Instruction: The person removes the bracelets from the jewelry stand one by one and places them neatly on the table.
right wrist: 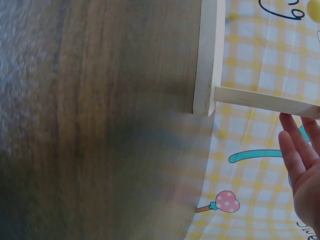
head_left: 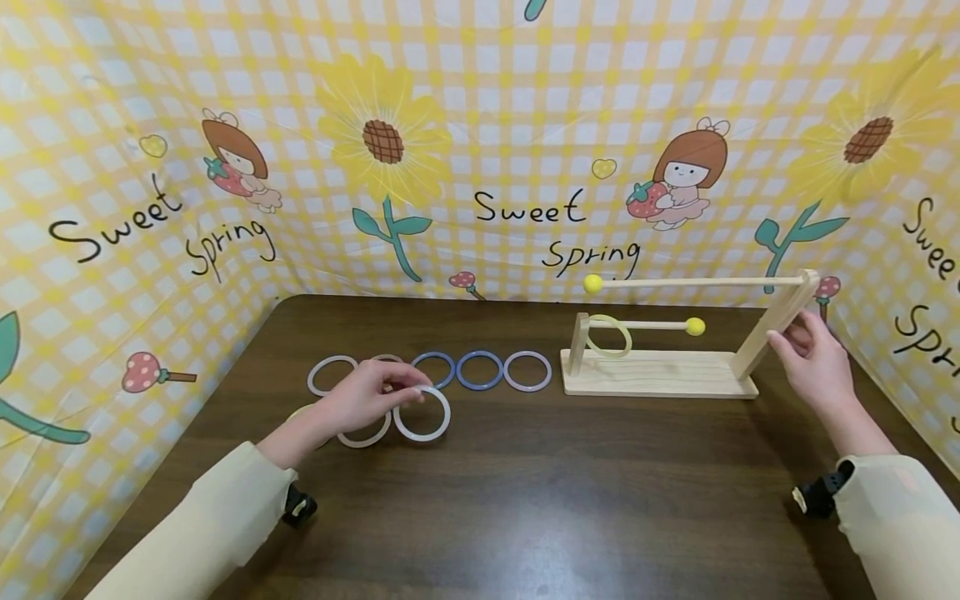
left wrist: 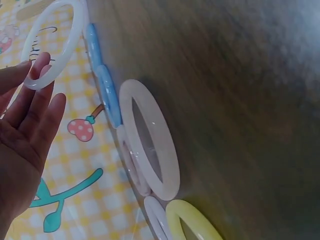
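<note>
Pinching a white plastic ring [head_left: 422, 414] at its top edge, the left hand [head_left: 365, 397] lifts it off the dark wooden table [head_left: 525, 500]. More white and blue rings [head_left: 480, 370] lie just behind. Further right, the right hand [head_left: 813, 360], fingers loose, touches the wooden peg stand's [head_left: 660, 371] tall post.

Dark wooden table [head_left: 525, 500] — checked "Sweet Spring" backdrop [head_left: 480, 125], perhaps cloth.

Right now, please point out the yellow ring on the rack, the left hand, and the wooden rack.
yellow ring [head_left: 608, 336], head view, its rim
left hand [head_left: 367, 396], head view, its back
wooden rack [head_left: 652, 375], head view, its base board
</note>
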